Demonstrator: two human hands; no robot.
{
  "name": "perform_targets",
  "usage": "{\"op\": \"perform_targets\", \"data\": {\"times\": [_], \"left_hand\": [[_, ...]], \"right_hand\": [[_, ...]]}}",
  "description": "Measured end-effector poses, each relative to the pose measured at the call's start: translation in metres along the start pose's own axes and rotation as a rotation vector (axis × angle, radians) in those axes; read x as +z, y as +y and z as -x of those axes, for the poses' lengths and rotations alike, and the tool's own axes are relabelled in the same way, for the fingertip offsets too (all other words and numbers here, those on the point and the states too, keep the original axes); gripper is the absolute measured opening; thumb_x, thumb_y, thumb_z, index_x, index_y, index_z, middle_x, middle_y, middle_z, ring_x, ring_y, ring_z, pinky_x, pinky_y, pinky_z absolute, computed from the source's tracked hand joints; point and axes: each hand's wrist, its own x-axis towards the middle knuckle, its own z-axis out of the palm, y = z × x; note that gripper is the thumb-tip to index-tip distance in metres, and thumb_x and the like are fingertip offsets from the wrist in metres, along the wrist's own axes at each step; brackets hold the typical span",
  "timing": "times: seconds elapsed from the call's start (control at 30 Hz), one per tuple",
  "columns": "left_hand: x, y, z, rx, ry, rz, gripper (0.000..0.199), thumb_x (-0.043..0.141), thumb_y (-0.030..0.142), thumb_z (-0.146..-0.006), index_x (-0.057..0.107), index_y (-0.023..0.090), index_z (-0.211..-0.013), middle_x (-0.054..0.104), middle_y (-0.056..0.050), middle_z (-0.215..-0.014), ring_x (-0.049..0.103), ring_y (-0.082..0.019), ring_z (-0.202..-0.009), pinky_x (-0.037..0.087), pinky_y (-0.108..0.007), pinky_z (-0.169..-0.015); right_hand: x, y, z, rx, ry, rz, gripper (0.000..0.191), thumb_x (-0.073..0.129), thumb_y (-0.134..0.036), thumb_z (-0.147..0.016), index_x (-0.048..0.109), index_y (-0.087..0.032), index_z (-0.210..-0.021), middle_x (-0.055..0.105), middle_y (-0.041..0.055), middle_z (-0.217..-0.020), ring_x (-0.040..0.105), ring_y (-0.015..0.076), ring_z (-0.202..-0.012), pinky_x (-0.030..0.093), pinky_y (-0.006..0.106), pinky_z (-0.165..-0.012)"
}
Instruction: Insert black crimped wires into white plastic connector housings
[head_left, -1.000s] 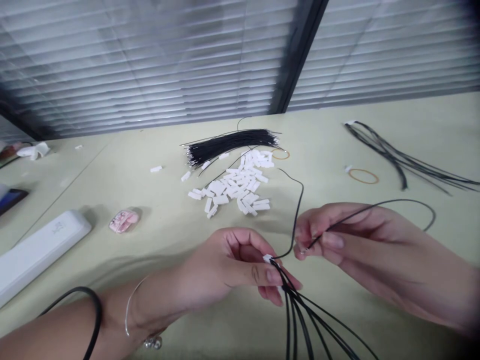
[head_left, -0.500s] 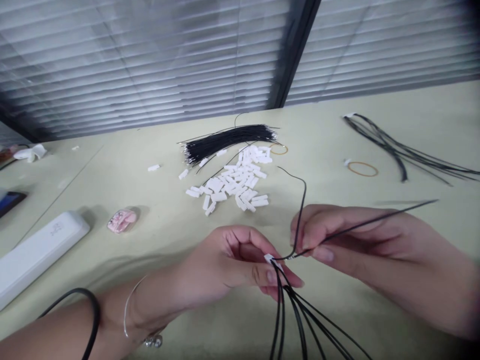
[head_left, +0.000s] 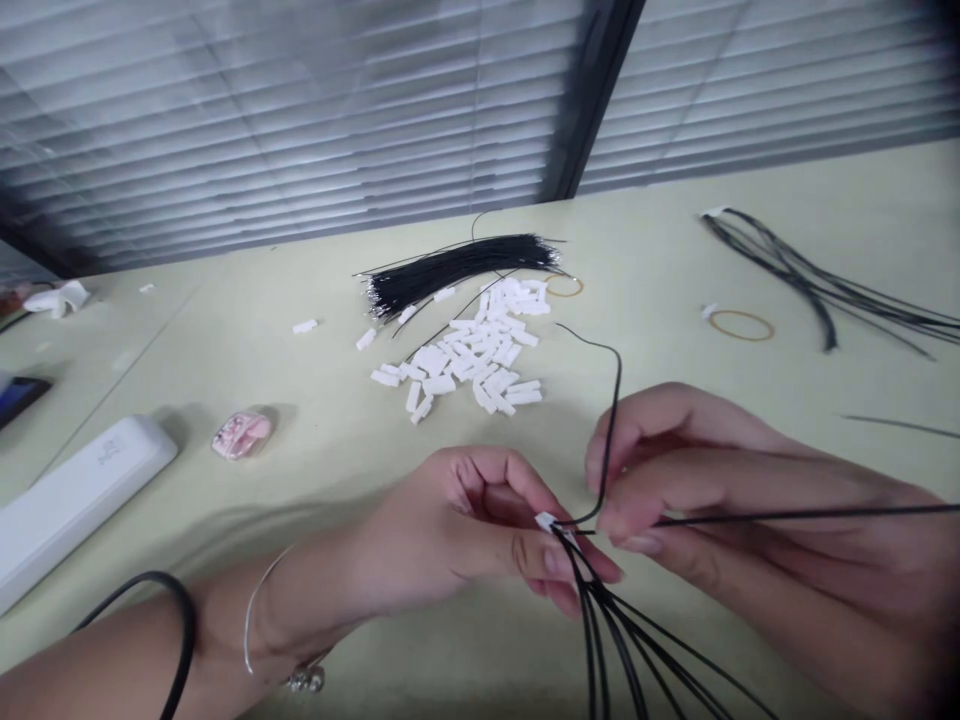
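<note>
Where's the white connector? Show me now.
In the head view, the white connector is pinched in the left hand, atop the black wire bundle, just left of the right hand.

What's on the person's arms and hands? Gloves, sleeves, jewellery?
No gloves or sleeves in view; the arms are bare. The left hand has a small dark mark near the thumb, and its wrist wears a thin silver bangle and a shiny silver charm. The right hand shows no jewellery.
</note>
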Motion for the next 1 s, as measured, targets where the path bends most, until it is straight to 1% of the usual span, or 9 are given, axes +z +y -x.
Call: {"op": "perform_targets", "data": {"times": [0.1, 0.2, 0.3, 0.43, 0.5, 0.6, 0.77, 0.93, 1.0], "left_hand": [[0.0004, -0.0007, 0.0012, -0.003, 0.001, -0.012, 0.014, 0.072, 0.000, -0.082, 0.064, 0.011, -0.079, 0.075, -0.003, -0.081, 0.072, -0.010, -0.075, 0.060, -0.018, -0.069], [0.0006, 0.0003, 0.0018, -0.012, 0.006, -0.018, 0.014, 0.072, 0.001, -0.082, 0.063, 0.012, -0.079, 0.075, -0.003, -0.081, 0.073, -0.011, -0.079, 0.060, -0.018, -0.070], [0.0012, 0.0015, 0.0012, -0.021, 0.014, -0.008, 0.014, 0.071, 0.001, -0.083, 0.063, 0.012, -0.080, 0.075, -0.003, -0.081, 0.073, -0.011, -0.082, 0.059, -0.018, -0.070], [0.0021, 0.0019, 0.0002, -0.020, -0.001, 0.005, 0.013, 0.075, 0.004, -0.080, 0.064, 0.011, -0.080, 0.074, -0.004, -0.079, 0.072, -0.012, -0.080, 0.059, -0.018, -0.070], [0.0022, 0.0020, 0.0005, -0.011, -0.029, 0.002, 0.013, 0.076, 0.006, -0.080, 0.064, 0.011, -0.080, 0.073, -0.004, -0.079, 0.072, -0.011, -0.077, 0.058, -0.017, -0.070], [0.0019, 0.0026, 0.0012, -0.019, -0.027, -0.010, 0.012, 0.074, 0.007, -0.082, 0.063, 0.011, -0.081, 0.073, -0.004, -0.078, 0.071, -0.009, -0.075, 0.057, -0.017, -0.071], [0.0012, 0.0032, 0.0014, -0.007, -0.023, -0.012, 0.013, 0.070, 0.001, -0.083, 0.063, 0.012, -0.081, 0.073, -0.004, -0.080, 0.071, -0.010, -0.076, 0.058, -0.018, -0.070], [-0.0002, 0.0014, 0.0022, -0.015, -0.016, -0.023, 0.013, 0.073, 0.002, -0.082, 0.063, 0.011, -0.082, 0.075, -0.004, -0.082, 0.072, -0.010, -0.075, 0.058, -0.017, -0.068], [-0.0003, 0.0007, 0.0021, -0.017, -0.009, -0.020, 0.013, 0.075, 0.004, -0.081, 0.064, 0.010, -0.081, 0.075, -0.004, -0.082, 0.072, -0.010, -0.074, 0.058, -0.016, -0.068]], "right_hand": [[-0.0003, 0.0026, 0.0013, 0.008, -0.031, -0.022, 0.025, 0.069, -0.055, -0.079, 0.074, -0.033, -0.088, 0.063, 0.0076, -0.083, 0.063, 0.0269, -0.085, 0.056, 0.035, -0.065], [-0.0027, 0.0031, 0.0020, -0.002, -0.052, -0.010, 0.019, 0.069, -0.050, -0.081, 0.074, -0.033, -0.087, 0.062, 0.0073, -0.086, 0.062, 0.0254, -0.084, 0.055, 0.033, -0.063], [-0.0039, 0.0008, 0.0011, -0.077, -0.060, 0.051, 0.009, 0.064, -0.038, -0.088, 0.072, -0.036, -0.086, 0.059, 0.0037, -0.090, 0.060, 0.0177, -0.077, 0.052, 0.025, -0.057], [-0.0036, -0.0027, -0.0009, -0.156, -0.081, 0.086, 0.013, 0.058, -0.030, -0.093, 0.067, -0.037, -0.085, 0.054, 0.0001, -0.090, 0.059, 0.0090, -0.071, 0.048, 0.016, -0.052], [-0.0037, -0.0029, -0.0009, -0.164, -0.086, 0.094, 0.012, 0.057, -0.029, -0.093, 0.066, -0.036, -0.087, 0.053, -0.0001, -0.091, 0.059, 0.0081, -0.069, 0.047, 0.015, -0.051], [-0.0040, -0.0020, -0.0002, -0.167, -0.082, 0.084, 0.011, 0.058, -0.029, -0.093, 0.065, -0.036, -0.090, 0.053, 0.0001, -0.092, 0.058, 0.0082, -0.069, 0.047, 0.016, -0.051], [-0.0030, -0.0028, -0.0038, -0.134, -0.063, 0.072, 0.010, 0.060, -0.034, -0.092, 0.066, -0.034, -0.085, 0.055, -0.0002, -0.088, 0.056, 0.0085, -0.067, 0.046, 0.016, -0.049], [-0.0035, -0.0045, -0.0058, -0.170, -0.066, 0.068, 0.013, 0.058, -0.028, -0.092, 0.066, -0.031, -0.082, 0.055, 0.0001, -0.086, 0.056, 0.0069, -0.063, 0.045, 0.015, -0.047], [-0.0029, -0.0047, -0.0015, -0.184, -0.089, 0.054, 0.015, 0.058, -0.025, -0.092, 0.067, -0.031, -0.082, 0.056, 0.0001, -0.089, 0.056, 0.0057, -0.061, 0.047, 0.015, -0.049]]}}
